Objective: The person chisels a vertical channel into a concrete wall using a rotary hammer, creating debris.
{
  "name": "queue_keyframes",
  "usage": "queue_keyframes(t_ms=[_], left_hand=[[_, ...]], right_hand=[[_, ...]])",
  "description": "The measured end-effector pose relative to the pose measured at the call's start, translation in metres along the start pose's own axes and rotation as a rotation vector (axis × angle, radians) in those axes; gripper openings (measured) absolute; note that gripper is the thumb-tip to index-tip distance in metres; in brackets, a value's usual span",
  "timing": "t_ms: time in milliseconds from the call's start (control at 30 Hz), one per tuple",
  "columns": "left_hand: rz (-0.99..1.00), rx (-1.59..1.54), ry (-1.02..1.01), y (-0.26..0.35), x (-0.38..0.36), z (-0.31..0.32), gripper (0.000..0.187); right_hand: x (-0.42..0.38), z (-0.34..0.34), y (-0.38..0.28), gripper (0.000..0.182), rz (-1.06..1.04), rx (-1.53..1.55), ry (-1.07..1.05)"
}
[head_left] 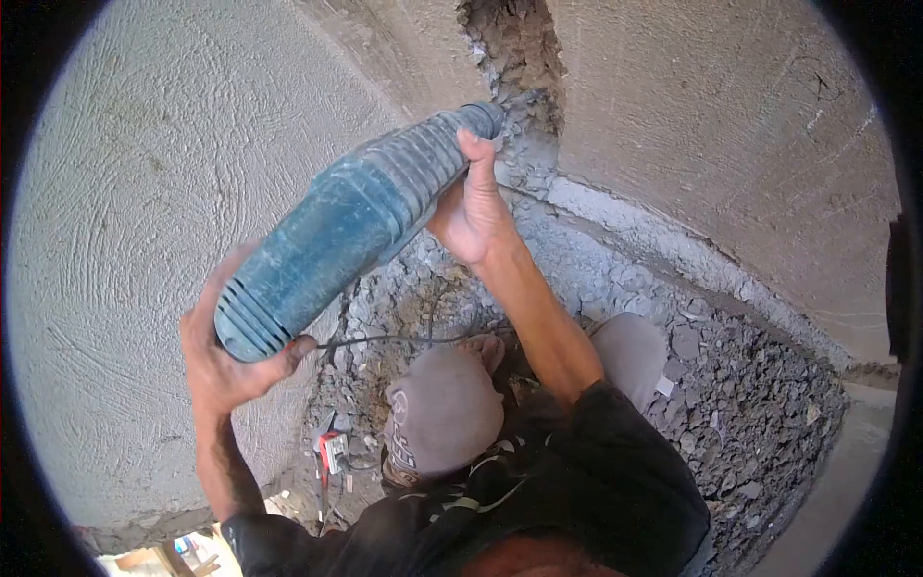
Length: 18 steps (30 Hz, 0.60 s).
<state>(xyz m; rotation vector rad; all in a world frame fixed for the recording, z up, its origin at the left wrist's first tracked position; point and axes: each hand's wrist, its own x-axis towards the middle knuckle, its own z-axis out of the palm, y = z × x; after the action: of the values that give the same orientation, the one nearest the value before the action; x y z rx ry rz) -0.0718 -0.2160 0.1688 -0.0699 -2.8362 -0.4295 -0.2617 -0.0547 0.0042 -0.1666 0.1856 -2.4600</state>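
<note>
A dusty blue-green power tool [332,236] slants across the view, its narrow ribbed front end up at the wall corner. My left hand [226,361] is wrapped round its rear end near the vents. Under the ribbed front part, my right hand [471,216] grips the tool, the thumb showing at its side. The front end is close to a rough, broken channel [524,58] in the wall; any bit is hard to make out. A dark cable [394,338] runs rightward from near my left hand.
Plastered walls [144,192] meet at the corner, with a pale ledge [635,216] along the right one. Broken rubble [731,423] covers the floor around my knees [447,409]. A red and white object [334,452] lies at the lower left.
</note>
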Motion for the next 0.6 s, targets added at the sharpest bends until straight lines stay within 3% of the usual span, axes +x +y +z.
queue_keyframes(t_ms=[233, 300, 433, 467, 533, 600], left_hand=[[0.088, 0.165, -0.071, 0.001, 0.032, -0.009, 0.091], [0.201, 0.113, -0.130, -0.006, 0.043, -0.007, 0.095], [0.175, 0.131, -0.244, -0.003, 0.077, -0.025, 0.097], [0.369, 0.184, -0.234, -0.006, 0.093, -0.035, 0.101], [0.497, 0.253, -0.199, -0.035, 0.119, -0.061, 0.109], [0.305, 0.356, -0.104, -0.060, 0.148, -0.091, 0.113]], right_hand=[[0.021, -0.008, -0.011, 0.072, -0.056, 0.041, -0.071], [0.024, -0.013, -0.013, 0.068, -0.076, 0.126, -0.061], [0.029, -0.004, -0.020, 0.067, -0.097, 0.104, -0.072], [0.037, 0.002, -0.020, 0.070, -0.136, 0.088, -0.135], [0.048, 0.020, -0.023, 0.072, -0.159, 0.075, -0.115], [0.062, 0.034, -0.027, 0.074, -0.193, 0.066, -0.114]])
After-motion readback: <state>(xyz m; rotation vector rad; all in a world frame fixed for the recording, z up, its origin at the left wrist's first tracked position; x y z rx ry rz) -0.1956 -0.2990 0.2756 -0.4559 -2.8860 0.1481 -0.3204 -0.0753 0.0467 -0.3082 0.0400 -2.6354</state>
